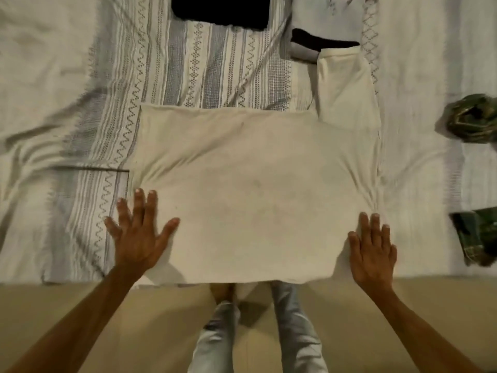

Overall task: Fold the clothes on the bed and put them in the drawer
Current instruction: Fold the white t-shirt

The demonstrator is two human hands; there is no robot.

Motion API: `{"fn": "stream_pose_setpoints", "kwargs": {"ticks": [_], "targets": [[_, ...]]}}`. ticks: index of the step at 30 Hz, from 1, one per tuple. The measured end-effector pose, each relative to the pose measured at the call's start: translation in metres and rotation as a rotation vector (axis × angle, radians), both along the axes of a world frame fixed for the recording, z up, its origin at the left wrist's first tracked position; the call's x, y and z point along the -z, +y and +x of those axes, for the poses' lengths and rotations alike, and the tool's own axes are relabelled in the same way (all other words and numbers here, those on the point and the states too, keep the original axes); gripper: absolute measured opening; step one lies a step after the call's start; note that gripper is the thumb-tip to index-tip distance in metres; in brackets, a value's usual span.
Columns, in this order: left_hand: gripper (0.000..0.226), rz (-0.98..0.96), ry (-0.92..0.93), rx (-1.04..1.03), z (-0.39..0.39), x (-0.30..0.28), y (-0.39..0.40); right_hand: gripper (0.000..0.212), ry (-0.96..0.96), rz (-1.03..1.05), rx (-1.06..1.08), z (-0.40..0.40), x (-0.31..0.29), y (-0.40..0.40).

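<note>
Both hands lie flat, fingers spread, gripping nothing — left hand [138, 232] and right hand [372, 247] press the near corners of the cream shirt [252, 189]. Its long axis runs between them on the bed [40, 76]; one sleeve points away beyond the right hand.

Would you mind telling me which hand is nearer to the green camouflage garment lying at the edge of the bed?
Right. The right hand presses the cream shirt's near right corner, close beside the camouflage garment. The left hand lies flat at the shirt's opposite corner.
</note>
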State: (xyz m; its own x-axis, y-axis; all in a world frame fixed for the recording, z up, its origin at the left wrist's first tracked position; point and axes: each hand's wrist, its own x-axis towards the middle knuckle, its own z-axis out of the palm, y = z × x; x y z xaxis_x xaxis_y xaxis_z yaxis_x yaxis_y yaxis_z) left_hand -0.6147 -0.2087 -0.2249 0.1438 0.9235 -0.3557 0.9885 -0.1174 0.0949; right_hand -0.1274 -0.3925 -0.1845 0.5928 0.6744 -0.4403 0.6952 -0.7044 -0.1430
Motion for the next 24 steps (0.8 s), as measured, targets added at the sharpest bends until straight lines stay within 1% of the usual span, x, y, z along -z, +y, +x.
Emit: {"fn": "stream_pose_setpoints", "kwargs": {"ticks": [2, 5, 8, 10, 13, 14, 16, 18, 20, 21, 23, 24], "targets": [[0.092, 0.0, -0.035, -0.065, -0.007, -0.002, -0.013, 0.06, 0.022, 0.06, 0.165, -0.002, -0.007, -0.015], [0.09, -0.036, -0.137, -0.228, -0.008, -0.009, -0.029, 0.05, 0.015, 0.131, 0.377, -0.002, -0.017, -0.03], [0.089, 0.079, -0.213, -0.316, -0.007, -0.014, -0.048, 0.041, 0.035, 0.133, 0.427, 0.011, -0.025, -0.032], [0.085, 0.144, -0.257, -0.313, -0.01, -0.016, -0.058, 0.038, 0.073, 0.148, 0.435, 0.025, -0.03, -0.023], [0.069, 0.155, -0.219, -0.254, -0.003, -0.024, -0.073, 0.036, 0.125, 0.175, 0.343, 0.049, -0.038, 0.0], [0.064, 0.138, -0.207, -0.206, 0.003, -0.028, -0.081, 0.035, 0.159, 0.176, 0.305, 0.055, -0.039, 0.008], [0.058, 0.097, -0.249, -0.079, 0.027, -0.035, -0.095, 0.034, 0.247, 0.167, 0.289, 0.06, -0.041, 0.029], [0.058, 0.05, -0.338, 0.057, 0.065, -0.04, -0.109, 0.034, 0.319, 0.159, 0.312, 0.068, -0.04, 0.046], [0.058, 0.0, -0.396, 0.141, 0.113, -0.042, -0.115, 0.037, 0.398, 0.165, 0.362, 0.077, -0.038, 0.063], [0.059, -0.022, -0.425, 0.166, 0.135, -0.043, -0.114, 0.035, 0.45, 0.192, 0.405, 0.078, -0.037, 0.072], [0.061, -0.039, -0.485, 0.188, 0.187, -0.043, -0.113, 0.02, 0.528, 0.245, 0.412, 0.088, -0.035, 0.086], [0.063, -0.036, -0.515, 0.169, 0.215, -0.042, -0.111, 0.022, 0.525, 0.257, 0.376, 0.095, -0.031, 0.096]]}}
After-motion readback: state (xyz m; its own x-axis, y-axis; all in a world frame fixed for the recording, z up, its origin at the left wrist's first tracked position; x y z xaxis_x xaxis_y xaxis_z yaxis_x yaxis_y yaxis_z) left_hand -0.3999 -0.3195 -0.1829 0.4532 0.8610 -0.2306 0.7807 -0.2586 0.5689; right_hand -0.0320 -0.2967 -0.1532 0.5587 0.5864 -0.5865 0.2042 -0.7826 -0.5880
